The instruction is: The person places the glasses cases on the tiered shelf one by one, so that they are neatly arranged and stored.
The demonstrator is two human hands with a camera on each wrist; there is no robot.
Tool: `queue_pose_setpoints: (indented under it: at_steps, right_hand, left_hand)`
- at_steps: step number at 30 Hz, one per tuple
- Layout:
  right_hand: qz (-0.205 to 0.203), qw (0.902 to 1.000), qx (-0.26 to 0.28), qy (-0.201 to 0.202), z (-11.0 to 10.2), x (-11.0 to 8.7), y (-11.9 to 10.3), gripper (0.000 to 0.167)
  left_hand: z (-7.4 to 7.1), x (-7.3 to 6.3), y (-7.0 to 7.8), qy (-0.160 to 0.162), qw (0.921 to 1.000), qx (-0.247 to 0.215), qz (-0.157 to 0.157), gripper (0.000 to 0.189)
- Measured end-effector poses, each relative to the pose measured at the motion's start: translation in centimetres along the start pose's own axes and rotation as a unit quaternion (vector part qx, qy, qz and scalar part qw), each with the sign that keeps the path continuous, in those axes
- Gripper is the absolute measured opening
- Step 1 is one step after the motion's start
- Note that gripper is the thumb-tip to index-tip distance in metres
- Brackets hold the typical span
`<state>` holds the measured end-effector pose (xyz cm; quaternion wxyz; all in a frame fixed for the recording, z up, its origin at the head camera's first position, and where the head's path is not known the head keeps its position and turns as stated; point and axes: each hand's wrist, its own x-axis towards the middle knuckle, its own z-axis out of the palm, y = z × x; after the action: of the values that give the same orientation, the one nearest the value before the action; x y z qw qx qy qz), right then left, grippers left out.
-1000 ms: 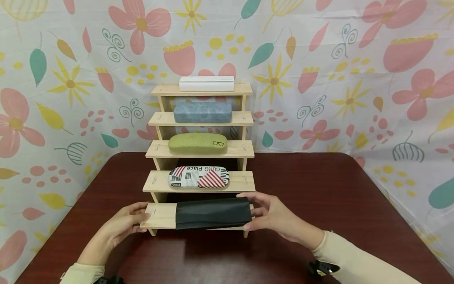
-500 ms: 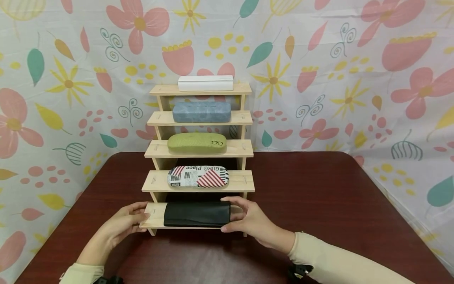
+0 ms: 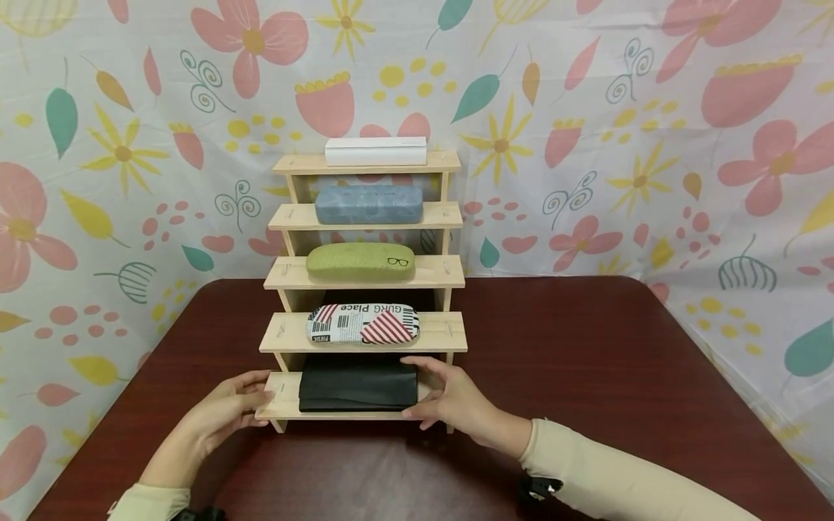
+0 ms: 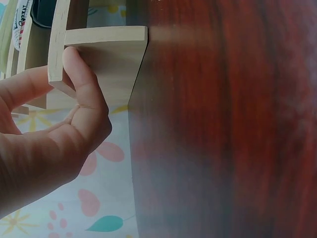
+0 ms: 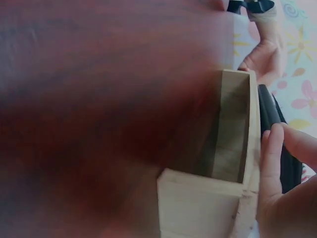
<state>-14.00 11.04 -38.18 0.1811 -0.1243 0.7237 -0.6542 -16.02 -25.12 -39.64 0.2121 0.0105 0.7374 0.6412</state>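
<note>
A stepped wooden rack (image 3: 287, 333) stands on the dark table, with a black, flat glasses case (image 3: 358, 383) lying on its lowest step. My left hand (image 3: 224, 407) pinches the left end of that step. In the left wrist view, the fingers (image 4: 81, 74) lie on both faces of the board (image 4: 57, 54). My right hand (image 3: 456, 396) holds the black case by its right end, thumb at the front edge and fingers at the back. The right wrist view shows the fingers (image 5: 275, 148) against the case (image 5: 270, 109).
Higher steps carry a newspaper-print glasses case (image 3: 363, 324), a green glasses case (image 3: 360, 262), a blue case (image 3: 369, 205) and a white box-shaped case (image 3: 376, 151). A floral cloth (image 3: 567, 181) hangs behind. Bare table top (image 3: 554, 376) extends right of the rack.
My right hand has brought the black case leftward along the lowest step and slightly back, from overhanging the right end to nearer the middle. My left hand has stayed on the rack.
</note>
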Motion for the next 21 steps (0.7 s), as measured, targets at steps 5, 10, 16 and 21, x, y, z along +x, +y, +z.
queue_pose_setpoints:
  at_steps: [5,10,16,21]
  right_hand:
    - [0.001,0.9978,-0.066,-0.001,-0.2,0.2,0.0,0.074]
    - [0.0,0.9956,-0.094,-0.008,-0.2,0.2,0.0,0.077]
    - [0.001,0.9959,-0.088,-0.02,-0.6,-0.6,0.1,0.083]
    - [-0.017,0.9969,-0.074,-0.021,-1.9,-2.0,0.2,0.082]
  left_hand:
    - [0.0,-0.1,-0.1,0.002,1.0,0.0,-0.001,0.065]
    - [-0.2,-0.1,0.0,0.005,1.0,0.004,-0.002,0.065]
    - [-0.1,-0.1,-0.1,0.008,0.9999,0.011,-0.006,0.065]
    - [0.0,-0.2,0.5,0.012,0.9989,0.046,0.007,0.062]
